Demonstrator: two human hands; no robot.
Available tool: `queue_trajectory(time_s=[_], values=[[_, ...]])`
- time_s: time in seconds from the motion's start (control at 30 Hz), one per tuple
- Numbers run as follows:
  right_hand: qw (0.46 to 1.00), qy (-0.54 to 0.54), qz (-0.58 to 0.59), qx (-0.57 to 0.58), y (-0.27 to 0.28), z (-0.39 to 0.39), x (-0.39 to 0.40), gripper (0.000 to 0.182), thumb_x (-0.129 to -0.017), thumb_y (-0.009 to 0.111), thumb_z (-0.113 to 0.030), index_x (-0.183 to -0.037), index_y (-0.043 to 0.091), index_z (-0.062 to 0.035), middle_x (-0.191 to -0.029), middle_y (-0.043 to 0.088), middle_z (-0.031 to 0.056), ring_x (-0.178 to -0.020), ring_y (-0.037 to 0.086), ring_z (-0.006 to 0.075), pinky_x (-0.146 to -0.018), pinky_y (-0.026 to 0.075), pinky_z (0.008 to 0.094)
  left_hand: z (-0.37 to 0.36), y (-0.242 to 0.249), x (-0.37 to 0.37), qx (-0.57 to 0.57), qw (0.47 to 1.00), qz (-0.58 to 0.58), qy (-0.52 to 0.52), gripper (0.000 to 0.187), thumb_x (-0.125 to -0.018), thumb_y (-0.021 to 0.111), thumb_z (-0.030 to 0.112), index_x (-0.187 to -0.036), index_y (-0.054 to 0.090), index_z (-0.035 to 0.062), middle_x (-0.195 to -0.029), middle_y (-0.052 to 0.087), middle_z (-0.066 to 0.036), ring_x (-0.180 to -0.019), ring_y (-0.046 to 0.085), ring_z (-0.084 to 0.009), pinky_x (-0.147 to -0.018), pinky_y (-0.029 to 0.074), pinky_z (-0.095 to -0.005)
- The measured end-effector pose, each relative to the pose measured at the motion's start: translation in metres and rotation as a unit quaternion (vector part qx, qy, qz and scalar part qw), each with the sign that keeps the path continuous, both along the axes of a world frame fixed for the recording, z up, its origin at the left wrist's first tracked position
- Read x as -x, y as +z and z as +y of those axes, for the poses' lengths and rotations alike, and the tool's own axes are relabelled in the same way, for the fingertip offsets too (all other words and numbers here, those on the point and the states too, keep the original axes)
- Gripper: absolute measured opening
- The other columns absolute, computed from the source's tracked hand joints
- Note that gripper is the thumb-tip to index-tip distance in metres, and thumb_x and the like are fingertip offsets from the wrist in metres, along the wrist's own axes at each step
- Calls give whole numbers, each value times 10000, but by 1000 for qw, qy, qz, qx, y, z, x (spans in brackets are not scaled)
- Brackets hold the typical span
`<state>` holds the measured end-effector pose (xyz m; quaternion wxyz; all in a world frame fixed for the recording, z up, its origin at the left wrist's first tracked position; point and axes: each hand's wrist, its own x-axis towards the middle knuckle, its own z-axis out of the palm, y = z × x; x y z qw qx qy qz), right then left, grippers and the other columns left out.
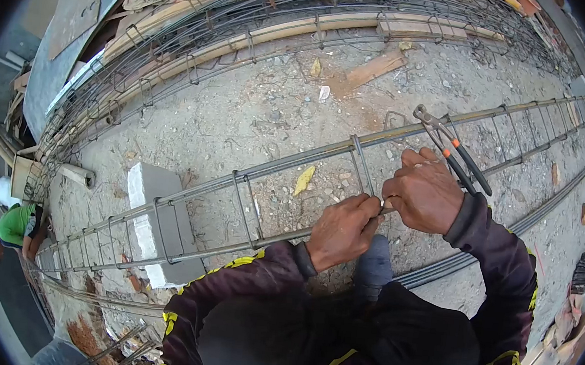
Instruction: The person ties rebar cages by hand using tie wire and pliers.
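Observation:
A long steel rebar cage (276,165) runs across in front of me, with square stirrups spaced along it. My left hand (344,231) is closed at the near bar, its fingers pinched together beside a stirrup (362,162). Just right of it, my right hand (426,194) is also closed, fingertips bent down close to the left ones at the same joint. Whatever is pinched between the fingers is hidden or too small to name. Pincers (461,158) with black handles and orange bands lie across the cage beyond my right hand.
A grey block (162,216) with a white face stands under the cage at left. More rebar cages (250,38) and timber lie across the back. Loose bars (439,268) lie at right near me. A person in a green shirt (15,225) bends at the far left end.

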<state>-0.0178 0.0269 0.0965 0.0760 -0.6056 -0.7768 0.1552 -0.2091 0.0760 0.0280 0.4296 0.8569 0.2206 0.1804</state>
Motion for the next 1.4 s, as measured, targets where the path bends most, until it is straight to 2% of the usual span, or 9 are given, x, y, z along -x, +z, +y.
queue_trajectory(time_s=[0.1,0.33,0.5,0.73,0.83,0.93,1.03,1.23,1.4], values=[[997,2,48,62,-6,18,-3,126,-786,648,-118,-861,748,-98,-796,696,125,-889,608,327,-873,447,454,0,-4,4,-2,1000,-20,7,106,-858,641,80,-865,553,19,-840,595,-159,-766,622,-400,-649,486,-494],[823,-80,472,305,-71,10,-35,175,-927,660,-68,-1087,659,3,-1008,682,48,-959,614,115,-884,497,293,-4,-5,1,22,999,-18,33,129,-856,659,66,-829,540,23,-794,583,-141,-685,608,-367,-593,461,-467],[947,-14,245,207,-74,6,-50,260,-920,636,-167,-1123,733,-38,-893,722,108,-887,679,229,-833,518,375,-6,-8,-3,35,998,3,47,223,-843,710,26,-757,505,14,-713,533,-120,-564,522,-274,-524,402,-363],[915,-48,271,294,-67,8,-53,265,-933,640,-242,-1061,743,-34,-668,658,112,-584,605,190,-620,485,363,-6,-11,-4,41,998,3,54,254,-834,720,7,-741,485,0,-688,514,-118,-573,502,-226,-539,397,-350],[897,-14,181,403,-65,9,-55,324,-942,653,-314,-1008,742,-9,-712,643,104,-673,605,219,-680,482,367,-6,-8,-5,49,997,12,52,257,-832,722,6,-735,484,-5,-684,507,-118,-578,491,-214,-545,392,-345],[992,-32,120,-20,-76,-35,-40,305,-869,722,-299,-1006,731,-27,-913,679,102,-829,625,270,-791,485,398,-6,-9,-6,55,997,6,54,256,-831,721,6,-737,483,-3,-679,498,-111,-573,471,-207,-538,379,-340],[949,-155,79,-264,-55,-65,-12,303,-777,793,-281,-973,701,-68,-992,637,78,-889,593,270,-832,458,401,-6,-5,-8,67,996,12,61,260,-830,719,7,-733,478,0,-673,478,-103,-571,451,-200,-536,370,-338],[894,-278,73,-344,-145,-105,38,358,-666,869,-227,-957,685,-128,-1033,635,23,-984,563,242,-892,422,443,-5,2,-8,89,994,31,54,189,-854,671,42,-775,502,9,-711,516,-144,-586,529,-327,-544,401,-392],[840,-323,63,-432,-156,-94,31,262,-707,848,-180,-918,703,-123,-1014,648,13,-964,584,222,-921,423,470,-8,-21,-8,128,990,-22,45,243,-831,692,-37,-722,478,6,-662,459,-83,-573,427,-153,-527,355,-314]])
